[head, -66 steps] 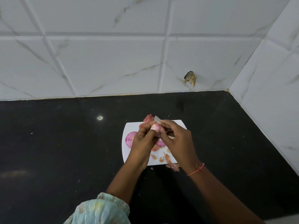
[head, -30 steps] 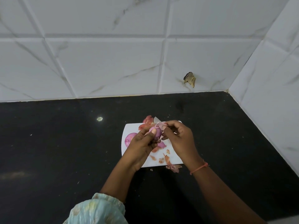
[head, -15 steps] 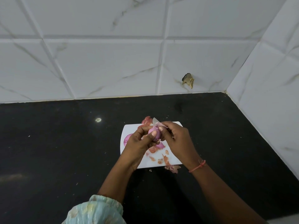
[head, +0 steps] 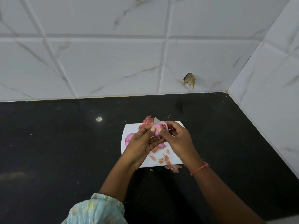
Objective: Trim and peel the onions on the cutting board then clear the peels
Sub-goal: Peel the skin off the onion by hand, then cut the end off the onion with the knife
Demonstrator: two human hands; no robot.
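Centre of frame, above the white cutting board (head: pixel 175 160) on the black tabletop (head: pixel 64 151): small onion (head: pixel 157 132), clamped in left hand (head: pixel 142 147); right hand (head: pixel 178 139) closed on knife (head: pixel 156 120) and loose skin. Likely light, firm, slippery once peeled; skin papery, tears easily. Best held around its middle.

My left hand (head: pixel 142 143) and right hand (head: pixel 177 138) meet in front of me — fingertips pinched together, thumbs nearly touching.

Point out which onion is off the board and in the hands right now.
The pale pink onion pinched between the left hand and right hand; the other peeled onion lies on the cutting board, at its left side.
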